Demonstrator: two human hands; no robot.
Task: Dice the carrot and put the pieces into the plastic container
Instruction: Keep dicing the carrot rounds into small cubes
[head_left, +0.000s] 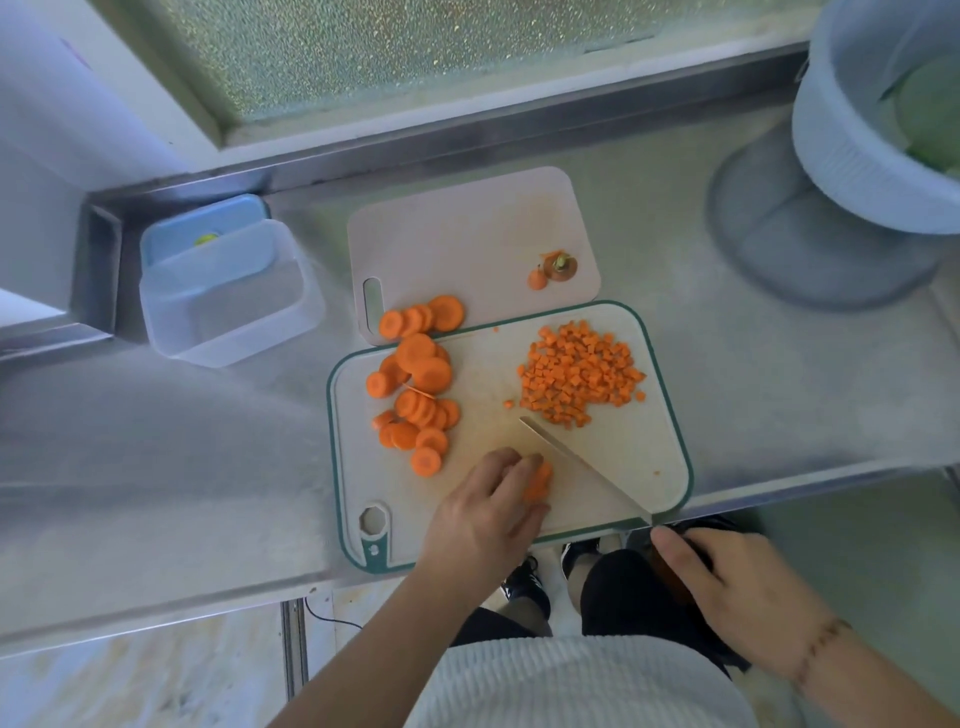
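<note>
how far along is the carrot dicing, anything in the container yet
Partly done. A pile of diced carrot sits on the green-edged board. In hand: the left hand steadies a few slices, the right hand holds the knife. Many round slices remain; the plastic container looks empty.

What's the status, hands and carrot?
Left hand grips carrot slices; right hand grips knife. Dice pile on board, plastic container empty. Nothing in the way.

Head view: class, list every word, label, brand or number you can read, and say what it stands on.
None can be read.
The plastic container, both cutting boards and the knife show no print.
The yellow-green mark on the blue lid is too blurred to read.
</note>
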